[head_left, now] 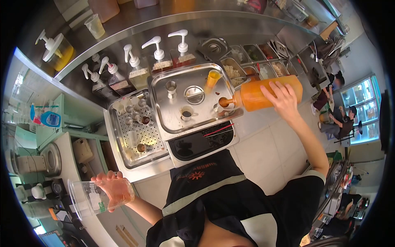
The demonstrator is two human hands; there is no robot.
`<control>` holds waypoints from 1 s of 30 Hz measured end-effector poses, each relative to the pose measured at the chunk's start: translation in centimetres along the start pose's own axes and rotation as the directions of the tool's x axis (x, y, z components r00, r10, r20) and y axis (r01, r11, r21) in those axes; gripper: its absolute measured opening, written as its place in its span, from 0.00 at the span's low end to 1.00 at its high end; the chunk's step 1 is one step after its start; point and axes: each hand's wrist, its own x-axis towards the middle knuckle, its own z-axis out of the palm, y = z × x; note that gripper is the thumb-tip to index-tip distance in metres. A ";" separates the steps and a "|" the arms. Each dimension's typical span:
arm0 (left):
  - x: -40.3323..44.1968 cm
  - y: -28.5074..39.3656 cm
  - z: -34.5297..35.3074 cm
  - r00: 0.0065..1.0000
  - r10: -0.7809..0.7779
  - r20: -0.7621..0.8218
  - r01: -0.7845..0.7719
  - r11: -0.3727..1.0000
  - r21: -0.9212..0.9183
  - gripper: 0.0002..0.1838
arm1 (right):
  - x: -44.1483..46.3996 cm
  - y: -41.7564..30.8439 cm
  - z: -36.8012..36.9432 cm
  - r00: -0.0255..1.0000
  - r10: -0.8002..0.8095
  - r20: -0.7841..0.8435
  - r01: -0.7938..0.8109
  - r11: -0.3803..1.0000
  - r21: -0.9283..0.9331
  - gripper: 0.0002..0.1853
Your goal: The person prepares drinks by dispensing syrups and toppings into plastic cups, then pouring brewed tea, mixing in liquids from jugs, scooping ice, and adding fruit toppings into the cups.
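In my right hand is a large bottle of orange liquid, tipped on its side with its mouth to the left. Orange liquid is at its mouth, over a small measuring cup at the right edge of a steel lid. My left hand is wrapped round a clear plastic cup with white and green print, held sideways. On the lid stand a metal jigger, a small cup of dark liquid and a small orange-yellow cup.
Several pump bottles line the back of the counter. A perforated steel tray with small cups lies left of the lid, and a black tray in front. Topping containers sit at the back right. Other people are far right.
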 end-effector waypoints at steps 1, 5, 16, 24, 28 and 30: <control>0.0 0.1 0.1 1.000 0.002 0.000 -0.002 1.000 0.001 0.50 | -0.1 0.0 0.1 1.000 0.016 -0.002 -0.016 1.000 0.026 0.26; 0.0 0.2 0.7 1.000 0.006 -0.020 -0.005 1.000 0.018 0.51 | -0.6 0.2 0.5 0.998 0.062 0.001 -0.062 0.993 0.097 0.30; 0.8 -1.5 2.0 0.999 -0.033 -0.028 0.033 0.999 -0.012 0.51 | -2.8 0.1 2.1 0.969 0.227 0.097 -0.246 0.923 0.297 0.33; 1.3 -3.5 3.1 0.997 -0.083 -0.008 0.082 0.992 -0.091 0.52 | -3.6 -0.8 3.6 0.761 0.517 0.392 -0.582 0.276 0.765 0.37; 1.0 -3.7 3.7 0.999 -0.036 -0.013 0.036 0.999 -0.026 0.51 | 0.9 2.0 2.9 0.716 0.618 0.326 -0.460 0.065 0.886 0.39; 0.4 -3.7 4.0 1.000 -0.023 0.001 0.023 1.000 0.001 0.51 | 4.5 4.3 2.7 0.718 0.673 0.175 -0.280 0.049 0.959 0.40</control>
